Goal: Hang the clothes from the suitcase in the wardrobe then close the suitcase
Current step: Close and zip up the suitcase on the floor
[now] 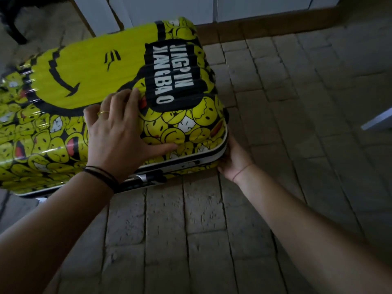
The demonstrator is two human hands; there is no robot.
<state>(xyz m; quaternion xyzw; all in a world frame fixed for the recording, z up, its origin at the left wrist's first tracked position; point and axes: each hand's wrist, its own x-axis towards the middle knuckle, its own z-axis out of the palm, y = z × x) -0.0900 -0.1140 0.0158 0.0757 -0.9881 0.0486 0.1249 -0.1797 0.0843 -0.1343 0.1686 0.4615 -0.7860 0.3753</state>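
A yellow suitcase [89,81] printed with smiley faces lies flat on the tiled floor, its lid down on the lower half. My left hand [118,132] presses flat on the lid near the front right corner, fingers spread. My right hand [233,160] is at that corner's seam, low on the side; its fingers are hidden behind the case. A black handle and lock [142,180] show on the near side under my left wrist. No clothes are in view.
White wardrobe doors [169,9] with a wooden base stand behind the suitcase. Stone-tile floor [212,230] spreads in front and to the right. A white edge [377,120] juts in at the right. A dark object [12,18] sits at top left.
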